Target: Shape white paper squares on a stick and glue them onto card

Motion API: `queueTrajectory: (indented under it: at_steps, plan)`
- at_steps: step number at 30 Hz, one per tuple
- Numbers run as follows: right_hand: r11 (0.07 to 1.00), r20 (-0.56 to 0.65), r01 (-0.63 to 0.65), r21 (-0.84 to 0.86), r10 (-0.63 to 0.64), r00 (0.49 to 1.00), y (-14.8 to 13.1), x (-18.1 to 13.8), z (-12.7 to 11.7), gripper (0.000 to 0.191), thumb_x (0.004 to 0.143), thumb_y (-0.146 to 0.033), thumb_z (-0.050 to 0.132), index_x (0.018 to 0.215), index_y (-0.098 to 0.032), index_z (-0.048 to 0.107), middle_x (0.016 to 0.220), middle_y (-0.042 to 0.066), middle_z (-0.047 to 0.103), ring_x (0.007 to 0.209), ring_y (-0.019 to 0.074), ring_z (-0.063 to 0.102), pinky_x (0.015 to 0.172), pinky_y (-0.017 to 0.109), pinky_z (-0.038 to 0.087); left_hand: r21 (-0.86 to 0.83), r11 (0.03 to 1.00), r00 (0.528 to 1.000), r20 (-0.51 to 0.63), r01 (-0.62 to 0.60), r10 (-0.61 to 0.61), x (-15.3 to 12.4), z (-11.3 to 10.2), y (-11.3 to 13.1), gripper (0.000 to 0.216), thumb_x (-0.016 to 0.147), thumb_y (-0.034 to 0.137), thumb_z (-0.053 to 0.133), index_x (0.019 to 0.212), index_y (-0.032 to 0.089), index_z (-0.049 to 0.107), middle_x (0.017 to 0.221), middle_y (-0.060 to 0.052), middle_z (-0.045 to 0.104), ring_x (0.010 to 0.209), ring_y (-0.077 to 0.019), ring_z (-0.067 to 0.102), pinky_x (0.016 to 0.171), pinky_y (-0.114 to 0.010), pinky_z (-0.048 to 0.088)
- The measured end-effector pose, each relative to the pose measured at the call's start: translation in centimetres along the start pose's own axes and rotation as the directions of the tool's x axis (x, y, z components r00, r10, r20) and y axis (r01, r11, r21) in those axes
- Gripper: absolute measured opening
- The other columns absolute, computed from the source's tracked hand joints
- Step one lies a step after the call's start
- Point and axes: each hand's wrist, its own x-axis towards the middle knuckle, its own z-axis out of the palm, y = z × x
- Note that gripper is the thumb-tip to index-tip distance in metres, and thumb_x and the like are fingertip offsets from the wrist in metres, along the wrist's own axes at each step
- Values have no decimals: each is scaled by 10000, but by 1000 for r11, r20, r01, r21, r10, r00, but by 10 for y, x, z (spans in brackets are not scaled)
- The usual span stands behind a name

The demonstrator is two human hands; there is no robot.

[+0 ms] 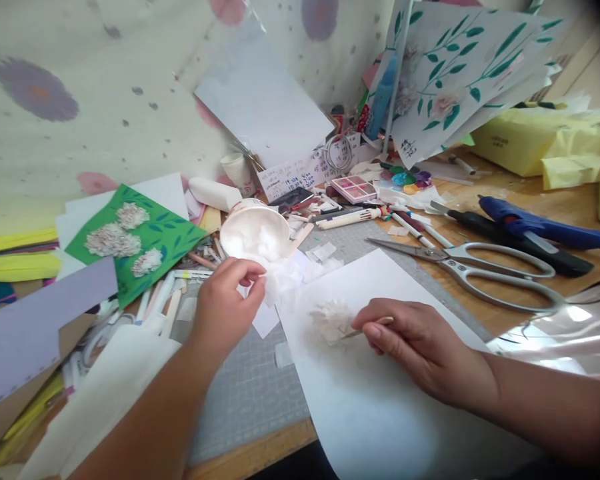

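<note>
My right hand (pixel 405 340) pinches a thin stick-like tool (pixel 383 321) with a tan end, whose tip reaches a ruffled white paper flower (pixel 330 320). This flower lies on a large white sheet (pixel 380 407) and looks slightly blurred. To the left, my left hand (pixel 230 297) is closed at thumb and forefinger, at a piece of thin white tissue paper (pixel 283 280). Just behind that hand stands a tilted paper bowl (pixel 253 212) with white fluffy material in it. Small translucent scraps (pixel 325 251) lie beyond the sheet's far edge.
A grey cutting mat (pixel 250 400) lies under the sheet. On the right are big scissors (pixel 480 267), a utility knife (pixel 573 262) and a blue glue gun (pixel 545 223). A green card (pixel 135 257) with paper flowers lies left; pens and a paint palette (pixel 354 189) crowd the back.
</note>
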Motion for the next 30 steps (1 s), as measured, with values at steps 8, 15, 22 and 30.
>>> queueTrajectory:
  at_steps: [8,15,22,30]
  plan:
    - [1000,-24,16,-11,-16,1000,1,0,2,142,936,-170,459,875,-179,587,674,-19,594,557,70,556,540,151,446,91,996,982,187,18,-35,8,-2,-12,216,730,228,616,946,234,625,985,-13,664,855,-224,589,781,-351,445]
    - [1000,-26,21,-21,-21,999,1,0,1,144,937,-173,457,883,-187,590,664,-26,589,548,68,559,526,149,446,39,996,983,163,77,-82,9,4,-14,136,774,184,560,868,225,648,829,0,680,740,-186,596,704,-304,440]
    - [1000,-6,-2,-20,2,1000,-1,0,1,152,933,-177,463,867,-185,599,654,-27,593,545,69,553,527,149,441,-52,994,987,140,92,-84,8,5,-14,119,724,210,630,835,225,669,886,-7,646,738,-186,561,682,-313,420]
    - [1000,6,-21,-23,21,1000,0,-1,-1,153,933,-191,468,877,-174,609,640,-24,574,539,76,541,520,160,430,-313,947,996,-16,75,-84,4,10,-6,42,759,208,626,733,212,660,810,-6,605,762,-170,541,745,-315,430]
